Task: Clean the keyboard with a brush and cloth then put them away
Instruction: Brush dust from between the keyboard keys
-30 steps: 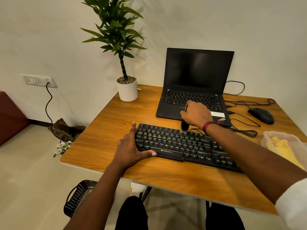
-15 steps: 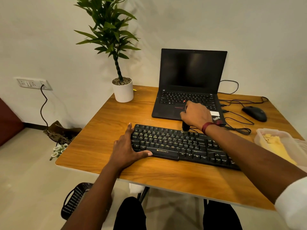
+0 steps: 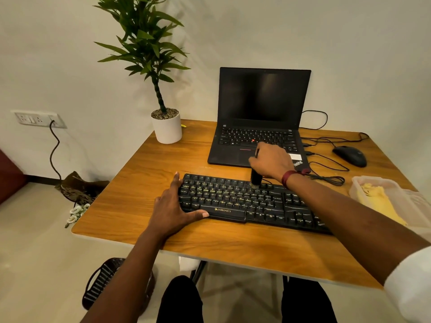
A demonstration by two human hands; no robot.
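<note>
We find the keyboard (image 3: 247, 201) lying across the near half of the wooden table (image 3: 144, 183), in front of the laptop (image 3: 256, 122). Our left hand (image 3: 173, 206) lies open and flat, bracing the keyboard's left end. Our right hand (image 3: 271, 160) is closed around the brush (image 3: 255, 178), held upright with its bristles on the far key rows. We judge brushing underway. Recommended: short, light strokes along each row, sweeping debris off one edge. The cloth (image 3: 380, 201) sits in a clear container (image 3: 359, 183) at right.
</note>
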